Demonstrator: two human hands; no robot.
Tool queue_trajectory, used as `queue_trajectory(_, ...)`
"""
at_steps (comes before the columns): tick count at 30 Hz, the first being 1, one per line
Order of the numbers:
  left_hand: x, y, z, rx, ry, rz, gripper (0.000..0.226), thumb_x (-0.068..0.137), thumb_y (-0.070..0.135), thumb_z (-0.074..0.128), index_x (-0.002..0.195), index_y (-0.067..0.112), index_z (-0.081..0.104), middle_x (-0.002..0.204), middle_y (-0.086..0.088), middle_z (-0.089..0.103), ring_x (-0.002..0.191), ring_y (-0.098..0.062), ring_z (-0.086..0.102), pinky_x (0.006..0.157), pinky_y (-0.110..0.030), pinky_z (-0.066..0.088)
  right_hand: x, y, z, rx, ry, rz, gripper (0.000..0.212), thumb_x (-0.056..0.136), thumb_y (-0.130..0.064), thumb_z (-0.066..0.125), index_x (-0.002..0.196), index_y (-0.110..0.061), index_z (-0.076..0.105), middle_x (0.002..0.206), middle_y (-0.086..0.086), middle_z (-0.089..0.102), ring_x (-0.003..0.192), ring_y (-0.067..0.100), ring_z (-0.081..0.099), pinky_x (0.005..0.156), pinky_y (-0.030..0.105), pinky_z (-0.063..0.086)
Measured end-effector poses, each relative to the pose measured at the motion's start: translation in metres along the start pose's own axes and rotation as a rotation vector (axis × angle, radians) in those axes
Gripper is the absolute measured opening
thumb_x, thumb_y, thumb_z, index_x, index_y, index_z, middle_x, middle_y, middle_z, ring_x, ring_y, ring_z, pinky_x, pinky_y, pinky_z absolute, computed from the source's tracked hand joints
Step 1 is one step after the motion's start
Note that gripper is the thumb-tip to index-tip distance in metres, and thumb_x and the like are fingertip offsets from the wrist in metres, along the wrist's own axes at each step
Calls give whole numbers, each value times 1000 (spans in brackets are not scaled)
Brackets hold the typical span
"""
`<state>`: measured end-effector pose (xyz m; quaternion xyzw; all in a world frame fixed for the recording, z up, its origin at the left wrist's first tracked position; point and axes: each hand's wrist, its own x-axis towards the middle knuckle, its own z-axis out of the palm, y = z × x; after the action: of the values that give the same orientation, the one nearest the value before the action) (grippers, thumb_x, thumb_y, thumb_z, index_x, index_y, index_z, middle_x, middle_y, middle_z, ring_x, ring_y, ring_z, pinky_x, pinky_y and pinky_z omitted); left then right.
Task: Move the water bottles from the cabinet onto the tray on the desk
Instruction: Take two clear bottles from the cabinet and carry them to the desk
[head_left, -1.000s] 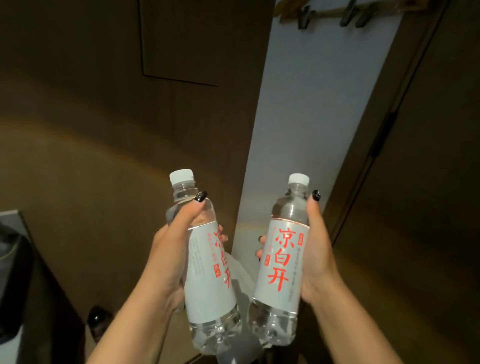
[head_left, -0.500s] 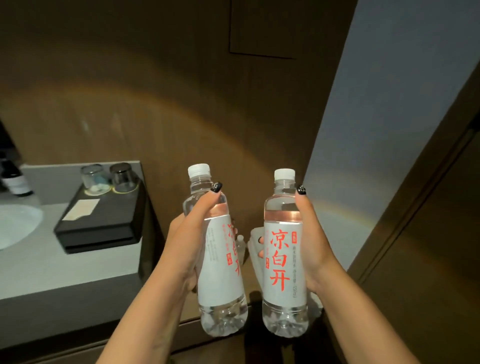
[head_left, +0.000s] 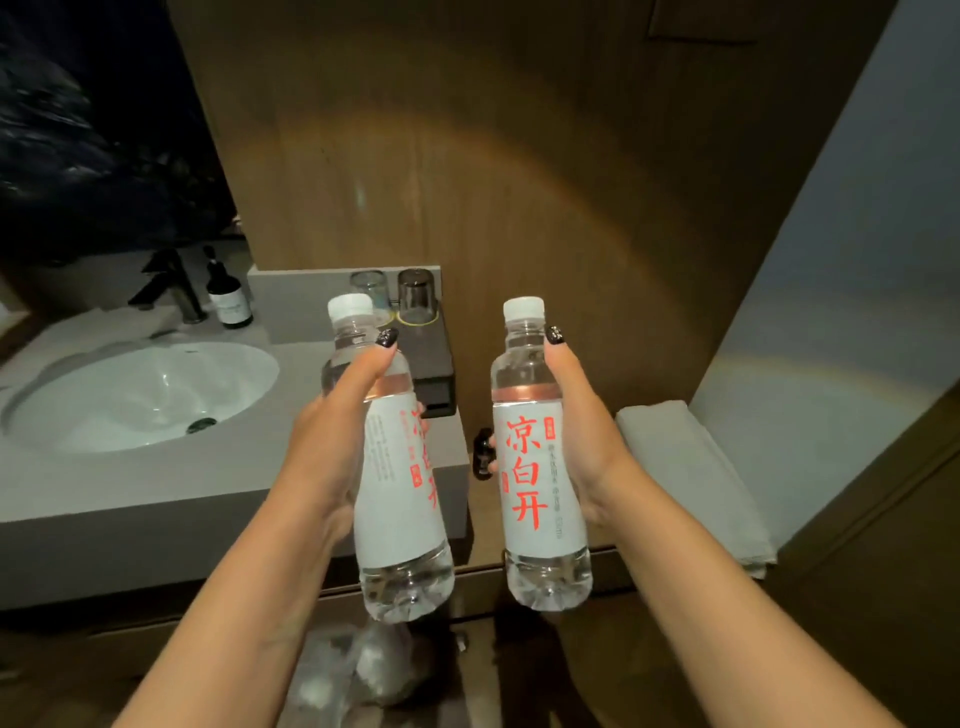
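Two hands up in front of the camera, each w/ a bottle. Left hand (head_left: 332, 447) wraps a clear plastic water bottle w/ white cap and white label, red characters (head_left: 397, 467); thumb runs up the shoulder toward the neck, dark-painted nail at the top, other fingers curled round the far side. This bottle tilts a bit, cap leaning left. Right hand (head_left: 587, 447) wraps the second clear plastic water bottle, same white cap and red-lettered label (head_left: 543, 457); thumb up along its right shoulder, fingertips just showing at the label's left edge. This one is close to upright. Both grips closed round the bottle bodies. Bottles apart, gap between them, neither touching anything but the hand.

Beyond the left grip: grey stone surface (head_left: 104, 499) w/ white oval basin (head_left: 140, 395) set in it, well to the left. Dark faucet (head_left: 171, 283) and small dark amber bottle w/ white label (head_left: 228, 296) behind the basin. Just past the left bottle's cap, a dark rectangular tray (head_left: 434, 364) at the surface's back right corner, carrying two upturned glass tumblers (head_left: 415, 296). Right of the right grip, a folded white towel (head_left: 691, 478) lower down. Brown wood-panel wall (head_left: 519, 182) behind both hands. Below the bottles, crumpled clear plastic, blurred.
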<state>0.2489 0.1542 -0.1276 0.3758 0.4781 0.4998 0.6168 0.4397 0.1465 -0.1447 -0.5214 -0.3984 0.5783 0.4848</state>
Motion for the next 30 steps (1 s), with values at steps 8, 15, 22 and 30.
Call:
queue_trajectory(8, 0, 22, -110, -2, 118, 21, 41, 74, 51, 71, 93, 15, 65, 78, -13, 70, 67, -25, 68, 58, -34, 55, 16, 23, 116, -10, -54, 53, 54, 89, -64, 42, 84, -15, 63, 76, 11, 66, 69, 26, 65, 73, 41, 53)
queue_trajectory(15, 13, 25, -180, -16, 235, 29, 40, 75, 50, 69, 94, 15, 66, 86, -15, 74, 72, -26, 71, 64, -35, 57, 53, 41, 190, -1, -124, 101, 58, 87, -66, 43, 83, -11, 64, 70, 12, 64, 62, 26, 62, 67, 38, 53)
queue_trajectory(22, 49, 35, -235, -41, 319, 8, 41, 77, 49, 68, 98, 13, 66, 84, -14, 74, 68, -24, 72, 54, -30, 53, 104, 53, 252, -55, -160, 109, 55, 90, -62, 43, 80, -13, 65, 71, 15, 65, 64, 28, 63, 72, 42, 55)
queue_trajectory(30, 125, 62, -296, 0, 397, -5, 33, 80, 51, 65, 92, 21, 68, 81, -8, 76, 70, -19, 73, 63, -31, 52, 190, 52, 324, -123, -207, 126, 71, 79, -73, 46, 90, -7, 70, 83, 24, 69, 74, 35, 65, 86, 57, 53)
